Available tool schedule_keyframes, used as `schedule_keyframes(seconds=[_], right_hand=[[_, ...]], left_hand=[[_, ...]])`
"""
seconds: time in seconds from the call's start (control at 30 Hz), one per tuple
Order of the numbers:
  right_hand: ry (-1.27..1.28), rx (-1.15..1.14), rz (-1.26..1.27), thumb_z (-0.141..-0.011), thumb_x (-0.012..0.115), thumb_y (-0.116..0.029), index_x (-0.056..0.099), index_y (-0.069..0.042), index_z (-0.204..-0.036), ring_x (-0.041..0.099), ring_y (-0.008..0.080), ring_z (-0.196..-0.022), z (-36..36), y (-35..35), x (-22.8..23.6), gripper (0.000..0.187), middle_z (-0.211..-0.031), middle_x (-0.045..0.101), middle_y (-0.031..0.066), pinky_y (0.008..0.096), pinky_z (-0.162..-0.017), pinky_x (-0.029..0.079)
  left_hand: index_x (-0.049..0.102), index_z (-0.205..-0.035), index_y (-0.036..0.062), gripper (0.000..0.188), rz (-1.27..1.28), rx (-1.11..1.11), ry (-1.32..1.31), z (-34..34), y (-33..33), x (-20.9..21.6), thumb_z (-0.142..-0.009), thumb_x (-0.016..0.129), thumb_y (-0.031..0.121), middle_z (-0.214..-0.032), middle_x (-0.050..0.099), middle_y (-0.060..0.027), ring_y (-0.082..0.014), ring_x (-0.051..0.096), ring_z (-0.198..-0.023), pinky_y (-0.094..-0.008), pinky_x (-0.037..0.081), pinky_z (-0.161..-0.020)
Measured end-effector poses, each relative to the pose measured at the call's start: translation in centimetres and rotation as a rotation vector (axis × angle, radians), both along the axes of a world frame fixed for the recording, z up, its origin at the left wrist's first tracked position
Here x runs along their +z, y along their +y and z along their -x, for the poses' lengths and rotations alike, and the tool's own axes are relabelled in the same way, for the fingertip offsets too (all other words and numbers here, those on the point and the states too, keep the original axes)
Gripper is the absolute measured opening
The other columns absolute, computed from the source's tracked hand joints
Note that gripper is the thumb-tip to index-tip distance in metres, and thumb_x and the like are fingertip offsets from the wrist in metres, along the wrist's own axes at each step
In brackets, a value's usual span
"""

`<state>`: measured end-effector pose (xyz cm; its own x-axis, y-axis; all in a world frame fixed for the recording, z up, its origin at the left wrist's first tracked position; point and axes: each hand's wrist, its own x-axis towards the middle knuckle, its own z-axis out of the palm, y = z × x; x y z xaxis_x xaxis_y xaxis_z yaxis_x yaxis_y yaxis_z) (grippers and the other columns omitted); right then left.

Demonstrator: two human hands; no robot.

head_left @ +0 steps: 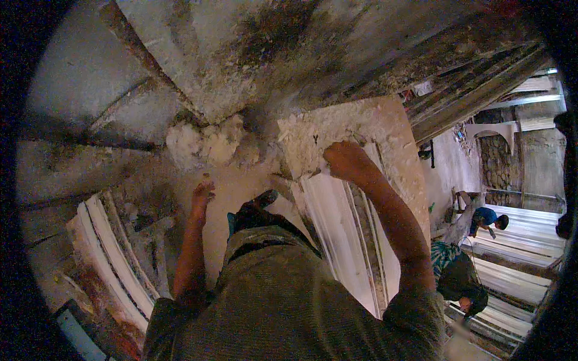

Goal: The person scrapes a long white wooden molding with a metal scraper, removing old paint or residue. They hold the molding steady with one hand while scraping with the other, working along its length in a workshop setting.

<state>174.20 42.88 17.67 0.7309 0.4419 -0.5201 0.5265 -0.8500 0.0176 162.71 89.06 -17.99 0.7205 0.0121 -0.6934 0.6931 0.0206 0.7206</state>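
Note:
My right hand (pixel 346 159) is closed, with knuckles up, over a pale, plaster-crusted board (pixel 391 123). What its fingers grip, if anything, is hidden beneath it. Just below that hand, along the board, lies a long white ribbed moulding (pixel 334 210), its far end near a ragged edge of the board. My left hand (pixel 204 191) hangs low on the left, fingers loosely bent and apart, with nothing visible in it. Ahead of it sits a heap of whitish lumps (pixel 211 143) against the stained wall.
A curved white moulding (pixel 111 253) lies at the left. A long pole (pixel 150 66) leans by the lumps. Beams (pixel 481 90) run along the upper right. Two people work at the right, one in blue (pixel 483 219), one in dark clothes (pixel 460 277), near long white strips (pixel 518 231).

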Motion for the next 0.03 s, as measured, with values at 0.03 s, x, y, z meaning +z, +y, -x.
schedule_keyframes(seconds=[0.03], right_hand=[[0.015, 0.013, 0.013, -0.070, 0.069, -0.011, 0.071, -0.004, -0.090, 0.069, 0.0344, -0.097, -0.36, -0.74, -0.42, 0.021, -0.099, 0.071, 0.0168, 0.0446, -0.085, 0.056]], left_hand=[[0.043, -0.142, 0.0127, 0.068, 0.043, -0.023, 0.048, -0.17, 0.89, -2.05, -0.089, 0.068, 0.046, -0.123, 0.063, -0.0095, -0.0201, 0.060, -0.104, -0.0378, 0.048, -0.095]])
